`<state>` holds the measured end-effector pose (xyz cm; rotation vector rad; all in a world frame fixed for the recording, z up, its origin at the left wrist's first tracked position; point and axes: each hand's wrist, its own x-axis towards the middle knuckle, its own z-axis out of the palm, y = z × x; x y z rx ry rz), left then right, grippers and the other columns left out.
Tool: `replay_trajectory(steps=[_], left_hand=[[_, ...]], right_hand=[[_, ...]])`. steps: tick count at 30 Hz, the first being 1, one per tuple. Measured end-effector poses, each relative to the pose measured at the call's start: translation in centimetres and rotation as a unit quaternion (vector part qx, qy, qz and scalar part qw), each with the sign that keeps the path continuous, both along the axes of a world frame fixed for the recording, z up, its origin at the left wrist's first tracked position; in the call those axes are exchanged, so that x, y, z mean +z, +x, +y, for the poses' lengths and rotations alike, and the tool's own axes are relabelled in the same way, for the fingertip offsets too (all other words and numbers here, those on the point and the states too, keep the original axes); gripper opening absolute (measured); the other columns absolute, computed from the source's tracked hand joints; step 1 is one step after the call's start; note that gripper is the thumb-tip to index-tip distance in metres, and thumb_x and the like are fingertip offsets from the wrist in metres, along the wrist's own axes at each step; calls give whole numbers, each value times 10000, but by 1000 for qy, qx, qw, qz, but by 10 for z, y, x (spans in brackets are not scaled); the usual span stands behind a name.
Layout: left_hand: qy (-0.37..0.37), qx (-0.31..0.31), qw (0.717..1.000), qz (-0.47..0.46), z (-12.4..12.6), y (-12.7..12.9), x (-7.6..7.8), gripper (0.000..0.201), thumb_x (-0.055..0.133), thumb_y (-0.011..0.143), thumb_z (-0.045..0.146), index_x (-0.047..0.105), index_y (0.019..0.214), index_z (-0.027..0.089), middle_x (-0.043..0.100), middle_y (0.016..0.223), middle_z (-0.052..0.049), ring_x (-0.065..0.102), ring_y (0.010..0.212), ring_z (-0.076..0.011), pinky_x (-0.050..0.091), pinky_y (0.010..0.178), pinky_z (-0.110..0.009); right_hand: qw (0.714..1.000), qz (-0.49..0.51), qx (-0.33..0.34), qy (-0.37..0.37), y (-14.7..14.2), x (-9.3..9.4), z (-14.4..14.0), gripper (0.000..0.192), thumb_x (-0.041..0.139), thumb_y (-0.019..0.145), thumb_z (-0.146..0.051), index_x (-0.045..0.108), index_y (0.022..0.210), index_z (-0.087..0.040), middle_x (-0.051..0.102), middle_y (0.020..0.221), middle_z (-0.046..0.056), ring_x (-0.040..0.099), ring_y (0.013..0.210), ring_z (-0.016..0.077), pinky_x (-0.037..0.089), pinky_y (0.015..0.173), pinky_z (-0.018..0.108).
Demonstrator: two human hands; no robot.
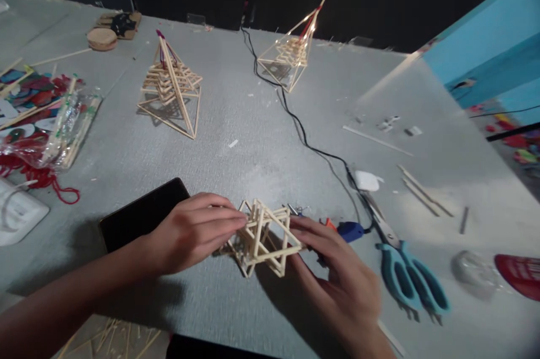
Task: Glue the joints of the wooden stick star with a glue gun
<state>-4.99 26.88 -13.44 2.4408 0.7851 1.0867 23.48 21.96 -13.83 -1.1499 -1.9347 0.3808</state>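
A small lattice of pale wooden sticks [264,238] rests on the grey table [261,139] near its front edge. My left hand [192,232] holds its left side, fingertips pressed on the sticks. My right hand [337,274] touches its right side with fingers spread along the frame. Just behind the right hand lies a blue glue gun [348,229], partly hidden by my fingers.
A black phone [141,212] lies left of the lattice. Teal scissors [407,272] and loose sticks [422,190] lie to the right. Two finished stick pyramids [172,89] [291,55] stand farther back. A black cable [295,122] crosses the table. A stick packet [71,128] and red string [50,182] lie at the left.
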Motion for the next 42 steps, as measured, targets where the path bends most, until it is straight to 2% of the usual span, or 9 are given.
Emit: replay_trajectory(steps=[5, 11, 21, 25, 30, 33, 35, 39, 42], left_hand=[[34, 33, 998, 34, 7, -6, -1, 207, 646, 1104, 160, 764, 1272, 184, 861, 1136, -51, 777, 1079, -216, 664, 907, -355], [-29, 30, 999, 5, 13, -3, -3, 178, 718, 1057, 147, 815, 1193, 209, 872, 1088, -36, 804, 1002, -192, 667, 908, -331], [-131, 24, 988, -81, 8, 3, 6, 207, 779, 971, 101, 851, 1116, 229, 885, 1012, -28, 847, 928, -172, 713, 861, -299], [-197, 45, 974, -102, 4, 5, 6, 167, 801, 958, 148, 868, 1097, 214, 886, 1015, -52, 856, 901, -191, 726, 843, -306], [-357, -3, 927, -112, -1, 5, 9, 341, 630, 1051, 138, 781, 1356, 141, 876, 1102, -120, 873, 976, -233, 738, 848, -313], [-531, -98, 824, -171, -6, 5, 9, 588, 632, 1046, 164, 552, 1629, 179, 769, 1410, -193, 785, 1271, -297, 696, 1028, -440], [-604, -110, 762, -204, -10, 8, 7, 793, 753, 980, 167, 432, 1704, 211, 687, 1525, -233, 734, 1357, -333, 666, 1075, -494], [-629, -97, 742, -213, -9, 10, 0, 962, 835, 881, 117, 379, 1724, 193, 711, 1479, -247, 794, 1238, -307, 686, 993, -438], [-632, -102, 745, -187, -1, 4, -2, 973, 818, 886, 124, 350, 1736, 201, 714, 1475, -237, 818, 1156, -257, 687, 903, -343]], right_hand=[[999, -35, 2, 38, -1, 0, 0, 305, 732, 967, -94, 712, 1236, -237, 683, 1440, 150, 762, 1154, 234, 686, 937, 411], [998, -41, 52, -19, -4, 0, -1, 271, 699, 1015, -156, 627, 1262, -240, 779, 1337, 156, 765, 1279, 276, 697, 982, 439], [991, 42, 58, -117, -11, -8, -3, 236, 698, 1009, -238, 579, 1206, -294, 776, 1376, 136, 791, 1236, 288, 716, 945, 475], [991, 57, 52, -106, -14, -7, -4, 257, 705, 996, -234, 569, 1204, -298, 781, 1345, 118, 800, 1204, 279, 710, 935, 464], [997, 30, 28, -67, -19, -2, -3, 266, 724, 958, -207, 566, 1155, -289, 782, 1203, 92, 804, 1082, 261, 690, 801, 381], [1000, 8, 12, -26, -20, -3, -4, 261, 714, 956, -191, 568, 1153, -281, 761, 1148, 96, 787, 1014, 275, 676, 782, 406], [999, -26, 5, 24, -21, -6, -5, 247, 707, 970, -190, 580, 1172, -257, 736, 1148, 112, 766, 1031, 282, 671, 826, 435], [995, -70, 19, 69, -20, -9, -7, 197, 686, 1009, -185, 604, 1187, -202, 684, 1137, 127, 732, 1040, 251, 662, 846, 406], [994, -91, 29, 61, -17, -6, -7, 335, 711, 1003, -178, 600, 1319, -180, 680, 1221, 161, 729, 1106, 266, 670, 901, 437]])
